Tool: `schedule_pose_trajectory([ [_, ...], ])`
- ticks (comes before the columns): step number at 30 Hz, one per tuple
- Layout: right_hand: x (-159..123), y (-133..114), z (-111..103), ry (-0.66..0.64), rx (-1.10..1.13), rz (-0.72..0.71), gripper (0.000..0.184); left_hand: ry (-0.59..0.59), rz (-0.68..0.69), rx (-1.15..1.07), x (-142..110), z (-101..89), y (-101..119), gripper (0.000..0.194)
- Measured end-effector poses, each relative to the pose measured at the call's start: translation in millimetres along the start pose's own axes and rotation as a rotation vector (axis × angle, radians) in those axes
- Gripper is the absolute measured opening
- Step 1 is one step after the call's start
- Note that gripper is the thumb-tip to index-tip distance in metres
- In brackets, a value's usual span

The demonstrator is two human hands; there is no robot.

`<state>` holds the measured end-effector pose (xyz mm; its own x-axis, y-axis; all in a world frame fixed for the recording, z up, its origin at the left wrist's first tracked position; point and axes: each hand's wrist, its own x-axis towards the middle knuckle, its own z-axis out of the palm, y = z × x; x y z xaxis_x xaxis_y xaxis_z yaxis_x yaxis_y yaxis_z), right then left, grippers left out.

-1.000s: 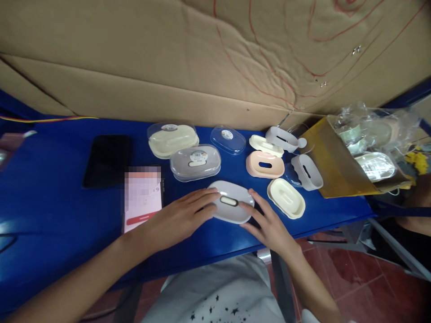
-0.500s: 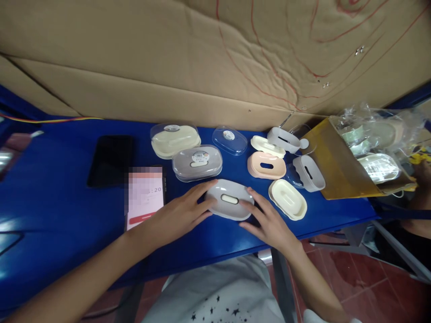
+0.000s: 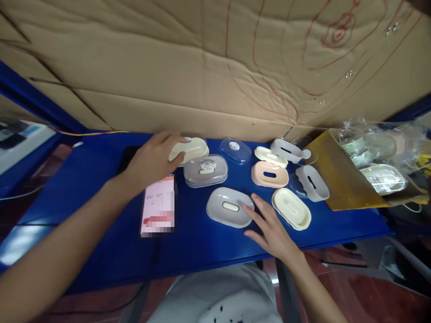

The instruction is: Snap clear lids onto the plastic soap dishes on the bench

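Observation:
A grey oval soap dish [image 3: 218, 215] with a pale slot insert lies in front of me on the blue table. My right hand [image 3: 271, 229] is open at its right end, with fingertips on or just over the rim. My left hand [image 3: 153, 157], slightly blurred, reaches over the left end of a cream soap dish [image 3: 193, 150] under a clear lid. Its thumb and fingers are apart there; a firm grip does not show. Just below stands a grey soap dish with a stickered clear lid [image 3: 206, 171]. A loose clear lid [image 3: 235, 151] lies to the right.
A lit phone [image 3: 158, 206] and a dark device [image 3: 126, 159] lie left. On the right are a peach soap box [image 3: 269, 175], a cream tray [image 3: 292, 210], grey holders [image 3: 313, 184] and a cardboard box [image 3: 328, 175] of wrapped dishes. A cardboard sheet [image 3: 151, 80] backs the table.
My left hand has left the grey dish and moved up and left to the lidded cream dish. My right hand stays by the grey dish. The view has shifted slightly.

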<state>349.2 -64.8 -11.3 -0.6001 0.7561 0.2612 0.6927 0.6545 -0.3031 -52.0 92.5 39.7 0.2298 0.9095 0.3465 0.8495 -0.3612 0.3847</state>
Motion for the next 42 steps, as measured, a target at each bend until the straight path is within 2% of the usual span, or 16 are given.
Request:
schedule_pose_trajectory([
  [2, -1.0, -0.3, 0.5, 0.003, -0.005, 0.030, 0.077, -0.193, -0.028, -0.067, 26.6, 1.9, -26.0, 0.068],
  [4, -1.6, -0.8, 1.7, 0.007, -0.015, 0.041, 0.077, -0.297, -0.019, -0.108, 44.6, 5.7, -44.1, 0.084],
  [6, -1.5, -1.3, 2.8, 0.011, -0.021, 0.046, 0.078, -0.329, -0.016, -0.133, 52.7, 7.6, -52.4, 0.087],
  [8, -0.8, -1.6, 3.0, 0.013, -0.016, 0.055, 0.077, -0.308, -0.023, -0.148, 51.6, 4.1, -51.5, 0.088],
  [10, -0.3, -1.8, 2.3, 0.018, -0.001, 0.064, 0.076, -0.267, -0.034, -0.166, 43.1, -4.9, -41.5, 0.090],
  [13, -1.8, -2.4, 1.2, 0.065, 0.042, 0.079, 0.079, -0.177, -0.003, -0.211, 18.3, -20.9, -8.9, 0.082],
  [14, -2.9, -2.9, 1.2, 0.102, 0.061, 0.087, 0.081, -0.104, 0.057, -0.235, 7.4, -24.2, 5.8, 0.075],
  [16, -5.4, -4.6, 2.2, 0.193, 0.099, 0.099, 0.089, -0.092, 0.243, -0.287, -16.3, -24.0, 36.8, 0.059],
  [18, -6.8, -6.8, 3.8, 0.264, 0.125, 0.100, 0.099, -0.192, 0.391, -0.314, -38.9, -14.6, 64.0, 0.057],
  [21, -4.2, -9.5, 4.8, 0.251, 0.129, 0.071, 0.107, -0.301, 0.474, -0.305, -62.2, 8.7, 86.9, 0.055],
  [24, 2.2, -9.7, 2.9, 0.176, 0.116, 0.041, 0.099, -0.330, 0.520, -0.284, -70.2, 27.3, 89.5, 0.055],
  [26, 5.7, -8.9, 1.3, 0.148, 0.113, 0.027, 0.090, -0.338, 0.524, -0.280, -71.2, 32.4, 86.3, 0.056],
  [33, 8.5, -8.0, -0.2, 0.134, 0.111, -0.031, 0.077, -0.382, 0.509, -0.254, -80.3, 29.3, 77.1, 0.064],
  [39, 10.7, -6.5, -2.8, 0.077, 0.079, -0.080, 0.076, -0.260, 0.626, -0.109, -97.8, 30.9, 79.3, 0.076],
  [42, 10.5, -5.5, -1.1, 0.054, 0.054, -0.104, 0.074, -0.192, 0.628, -0.026, -108.3, 30.3, 85.6, 0.080],
])
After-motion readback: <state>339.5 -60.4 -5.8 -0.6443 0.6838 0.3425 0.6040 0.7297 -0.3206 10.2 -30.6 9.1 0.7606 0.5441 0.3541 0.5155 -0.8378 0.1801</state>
